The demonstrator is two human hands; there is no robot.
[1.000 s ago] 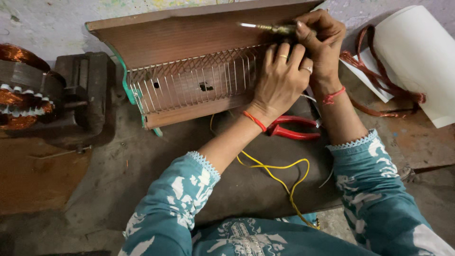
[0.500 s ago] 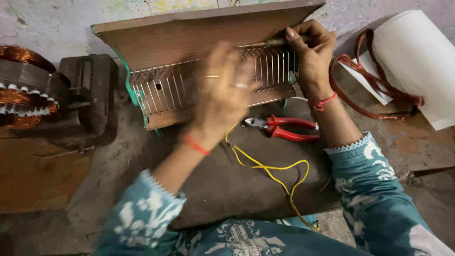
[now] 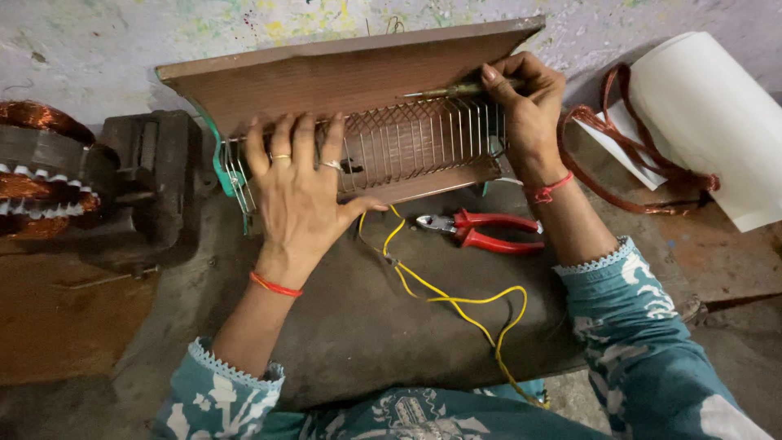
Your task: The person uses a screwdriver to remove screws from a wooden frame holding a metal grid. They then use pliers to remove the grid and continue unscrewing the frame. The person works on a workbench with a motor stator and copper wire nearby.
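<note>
Head view: left hand [image 3: 300, 195] lies flat, fingers spread, steadying the heater's wire grille [image 3: 391, 147] — right hand [image 3: 525, 102] pinches a screwdriver [image 3: 444, 90] at its upper edge; fastening seems underway, needing steady pressure.

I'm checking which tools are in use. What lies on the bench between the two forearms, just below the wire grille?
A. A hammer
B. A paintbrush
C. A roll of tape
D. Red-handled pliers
D: red-handled pliers lie flat on the dark bench, beside the yellow wire, with neither hand touching them.

Thin metal wire grille [image 3: 407, 147]
</note>
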